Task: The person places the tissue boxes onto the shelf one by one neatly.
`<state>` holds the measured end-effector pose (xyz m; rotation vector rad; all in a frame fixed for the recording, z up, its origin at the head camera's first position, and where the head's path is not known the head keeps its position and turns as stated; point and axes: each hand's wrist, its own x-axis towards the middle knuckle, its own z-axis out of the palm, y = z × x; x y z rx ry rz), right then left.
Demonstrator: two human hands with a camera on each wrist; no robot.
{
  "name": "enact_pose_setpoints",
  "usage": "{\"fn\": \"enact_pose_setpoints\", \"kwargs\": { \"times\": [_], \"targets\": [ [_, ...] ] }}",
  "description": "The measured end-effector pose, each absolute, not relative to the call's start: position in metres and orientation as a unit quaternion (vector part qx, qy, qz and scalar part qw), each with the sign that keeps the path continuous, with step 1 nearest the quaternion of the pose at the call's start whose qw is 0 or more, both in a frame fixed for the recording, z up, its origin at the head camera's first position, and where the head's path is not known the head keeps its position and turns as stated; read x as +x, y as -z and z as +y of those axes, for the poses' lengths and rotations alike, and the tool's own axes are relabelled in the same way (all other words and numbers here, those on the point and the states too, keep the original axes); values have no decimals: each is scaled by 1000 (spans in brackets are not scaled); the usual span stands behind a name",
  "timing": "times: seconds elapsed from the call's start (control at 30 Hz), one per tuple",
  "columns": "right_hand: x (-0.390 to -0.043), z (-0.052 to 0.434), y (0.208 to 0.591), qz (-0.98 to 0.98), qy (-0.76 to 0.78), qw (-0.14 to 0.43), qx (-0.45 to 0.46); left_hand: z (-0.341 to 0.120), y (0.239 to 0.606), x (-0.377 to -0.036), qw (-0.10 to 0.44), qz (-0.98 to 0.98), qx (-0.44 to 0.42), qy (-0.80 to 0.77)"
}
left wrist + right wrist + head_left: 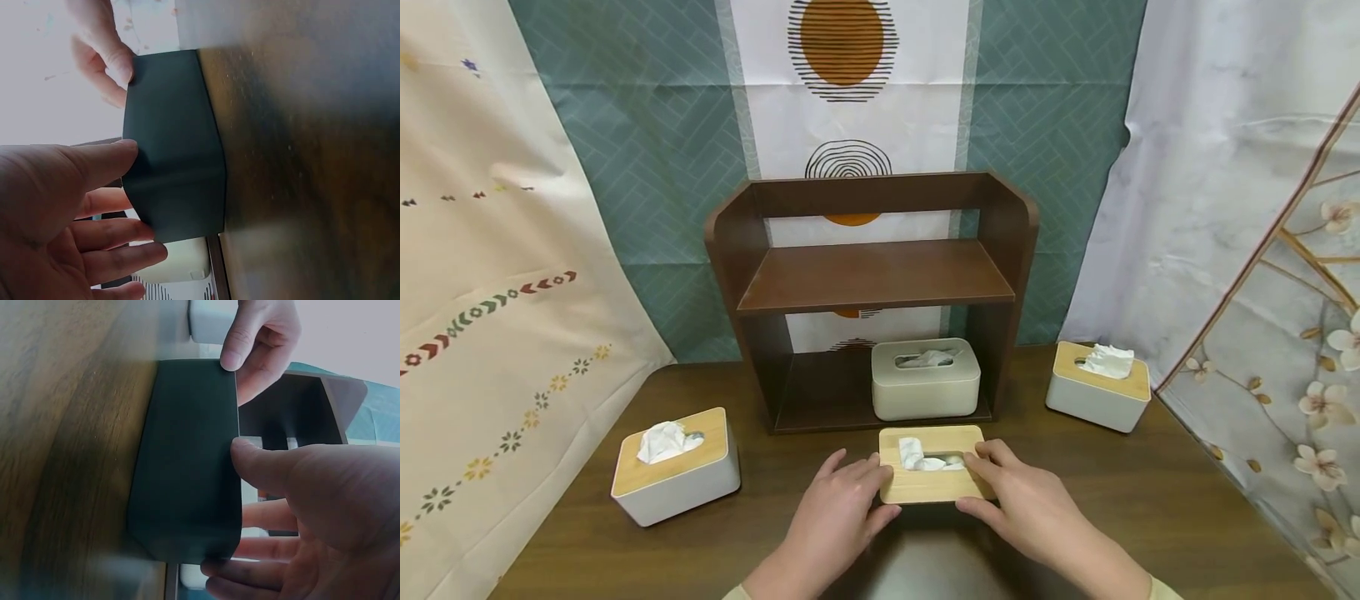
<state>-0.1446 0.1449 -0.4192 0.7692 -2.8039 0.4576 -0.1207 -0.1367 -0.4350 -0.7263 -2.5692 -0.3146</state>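
A tissue box (934, 489) with a light wooden lid and dark green sides sits at the middle of the table, in front of the shelf. White tissue shows in the slot of its lid. My left hand (838, 510) grips its left end, thumb on the near side and fingers toward the back. At the opposite end my right hand (1033, 504) holds it the same way. Both wrist views show the plain dark side of the box (172, 119), with a thumb at its upper edge and its base close to the tabletop.
Behind the box stands a brown two-tier shelf (876, 275); a grey-green tissue box (925, 402) occupies its lower right. White tissue boxes with wooden lids stand at the left (688, 492) and right (1093, 402) of the brown table (1195, 517). Patterned cloths hang around it.
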Motion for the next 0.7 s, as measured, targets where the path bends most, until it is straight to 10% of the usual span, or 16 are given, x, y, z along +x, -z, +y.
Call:
{"fn": "enact_pose_setpoints", "kwargs": {
  "times": [0.7],
  "targets": [
    [-147, 139, 423, -936, -177, 89, 290, -156, 434, -117, 219, -939, -229, 132]
  ]
}}
